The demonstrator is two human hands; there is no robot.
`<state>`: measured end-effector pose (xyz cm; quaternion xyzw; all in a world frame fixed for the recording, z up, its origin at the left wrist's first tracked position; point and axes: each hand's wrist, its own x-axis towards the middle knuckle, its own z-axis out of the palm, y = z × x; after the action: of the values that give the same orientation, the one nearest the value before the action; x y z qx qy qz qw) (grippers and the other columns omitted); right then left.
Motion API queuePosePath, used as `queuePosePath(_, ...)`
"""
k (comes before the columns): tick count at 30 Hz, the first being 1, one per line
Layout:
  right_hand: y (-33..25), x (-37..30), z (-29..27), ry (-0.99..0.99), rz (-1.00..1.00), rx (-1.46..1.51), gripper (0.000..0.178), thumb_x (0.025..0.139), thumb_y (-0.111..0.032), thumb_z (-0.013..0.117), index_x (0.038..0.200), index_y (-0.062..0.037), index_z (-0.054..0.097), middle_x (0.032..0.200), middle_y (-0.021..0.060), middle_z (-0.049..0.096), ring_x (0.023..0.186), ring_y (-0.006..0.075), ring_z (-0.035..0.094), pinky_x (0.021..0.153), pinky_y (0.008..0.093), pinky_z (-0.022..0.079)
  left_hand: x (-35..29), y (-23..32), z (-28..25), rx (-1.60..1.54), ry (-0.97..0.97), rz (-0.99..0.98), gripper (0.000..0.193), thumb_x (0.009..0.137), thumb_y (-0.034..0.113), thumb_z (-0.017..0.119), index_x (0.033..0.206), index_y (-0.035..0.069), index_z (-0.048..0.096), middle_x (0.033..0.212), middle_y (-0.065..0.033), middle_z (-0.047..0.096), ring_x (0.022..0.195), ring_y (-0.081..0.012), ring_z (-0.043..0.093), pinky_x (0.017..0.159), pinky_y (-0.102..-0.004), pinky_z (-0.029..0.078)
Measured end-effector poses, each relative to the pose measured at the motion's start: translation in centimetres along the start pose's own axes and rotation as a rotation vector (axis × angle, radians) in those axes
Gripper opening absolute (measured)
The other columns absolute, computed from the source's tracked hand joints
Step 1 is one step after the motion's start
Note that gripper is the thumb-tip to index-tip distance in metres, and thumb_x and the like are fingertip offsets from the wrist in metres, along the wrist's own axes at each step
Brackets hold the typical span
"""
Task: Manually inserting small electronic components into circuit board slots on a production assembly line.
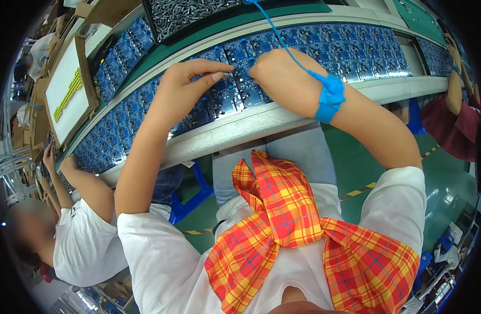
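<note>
Both of my hands are over a long row of blue circuit boards (345, 49), which are crowded with small parts. My left hand (183, 86) is closed, its thumb and forefinger pinching a small grey component (227, 74) just above a board. Just to the right, my right hand (285, 78) curls with its fingertips low over the same boards. Whatever its fingers hold, if anything, is hidden behind the hand. A blue wrist strap (330, 99) with a coiled blue cord circles my right wrist.
A black tray (157, 35) of loose grey components stands beyond the boards. At the left is a box (83, 102) with yellow parts on a white sheet. A metal rail (224, 130) runs along the near side. Co-workers sit on both sides, a forearm (88, 186) reaching in at left.
</note>
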<state>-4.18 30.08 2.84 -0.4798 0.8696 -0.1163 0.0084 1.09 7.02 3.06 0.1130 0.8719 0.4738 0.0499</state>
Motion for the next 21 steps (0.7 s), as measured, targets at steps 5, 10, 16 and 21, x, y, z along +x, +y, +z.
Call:
queuePosePath(5,3.7,3.4,-2.2,0.149,0.133,0.34,0.026,0.089,-0.025,0.065,0.1,-0.0041,0.074,0.09,0.0176,0.073,0.084,0.0326,0.071,0.077,0.0423,0.056,-1.2,0.3,-0.6,0.027,-0.002,-0.117,0.019,0.092,0.013,0.068,0.106,0.003,0.075,0.099,-0.0084,0.074,0.091,-0.016,0.068,0.082,-0.0299,0.052)
queuePosePath(10,10.6,10.6,1.4,0.507,0.305,0.016,0.031,0.087,-0.031,0.066,0.1,-0.0049,0.075,0.092,0.0183,0.073,0.086,0.0329,0.071,0.078,0.0425,0.057,-2.3,-0.7,-0.2,0.293,0.028,0.152,0.012,0.09,0.011,0.067,0.097,0.003,0.073,0.092,-0.0104,0.071,0.087,-0.0268,0.064,0.082,-0.0369,0.048)
queuePosePath(16,9.6,15.0,4.1,0.448,0.322,0.259,0.033,0.078,-0.037,0.076,0.094,-0.0082,0.076,0.094,0.0143,0.074,0.09,0.0317,0.07,0.084,0.0417,0.055,-5.1,-1.7,-0.8,0.7,-0.069,0.442,0.012,0.08,0.009,0.07,0.092,0.01,0.07,0.095,-0.0046,0.064,0.098,-0.0273,0.056,0.089,-0.045,0.036)
queuePosePath(21,10.2,14.1,3.7,0.429,0.373,0.41,0.025,0.081,-0.031,0.074,0.092,-0.0085,0.076,0.09,0.0124,0.074,0.085,0.0289,0.07,0.08,0.0396,0.055,-4.8,-2.7,-0.1,0.774,-0.046,0.531,0.016,0.077,0.009,0.071,0.093,0.012,0.07,0.099,-0.0038,0.063,0.098,-0.0272,0.055,0.089,-0.0452,0.036)
